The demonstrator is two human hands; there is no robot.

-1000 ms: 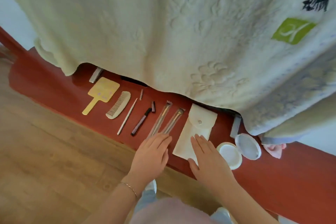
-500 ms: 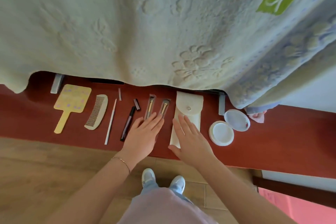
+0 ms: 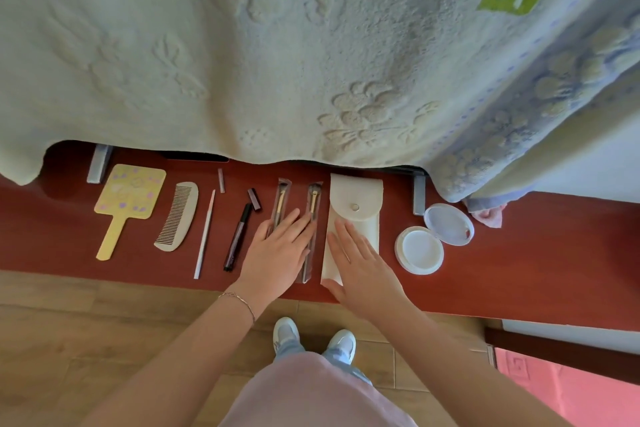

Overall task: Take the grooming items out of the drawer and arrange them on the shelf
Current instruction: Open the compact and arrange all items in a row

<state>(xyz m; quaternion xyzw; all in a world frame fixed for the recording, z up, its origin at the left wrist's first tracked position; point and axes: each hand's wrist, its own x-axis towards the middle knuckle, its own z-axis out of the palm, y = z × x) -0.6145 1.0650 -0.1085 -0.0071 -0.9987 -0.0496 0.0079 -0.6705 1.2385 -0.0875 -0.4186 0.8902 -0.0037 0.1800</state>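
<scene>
You are keeping both palms flat, fingers spread: left hand (image 3: 277, 253) on the two sleeved brushes (image 3: 313, 211), right hand (image 3: 360, 263) on the white pouch (image 3: 356, 204). Only your viewpoint is shifting. Items are lying in a row along the red shelf (image 3: 536, 253), mirror (image 3: 128, 198) at 9 o'clock; arrangement appears nearly complete.

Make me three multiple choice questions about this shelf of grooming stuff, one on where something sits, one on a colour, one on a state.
1. What lies directly right of the yellow hand mirror?
A. comb
B. round compact
C. pouch

2. What colour is the snap pouch?
A. black
B. cream white
C. green

3. How is the left hand placed?
A. clenched round the comb
B. lifted high above the shelf
C. flat, fingers spread, over two wrapped brushes

Answers:
1. A, the comb sits next to the mirror's right edge.
2. B, the pouch is cream white against the red shelf.
3. C, the palm covers the lower ends of the wrapped brushes, with no closed grip.
</scene>
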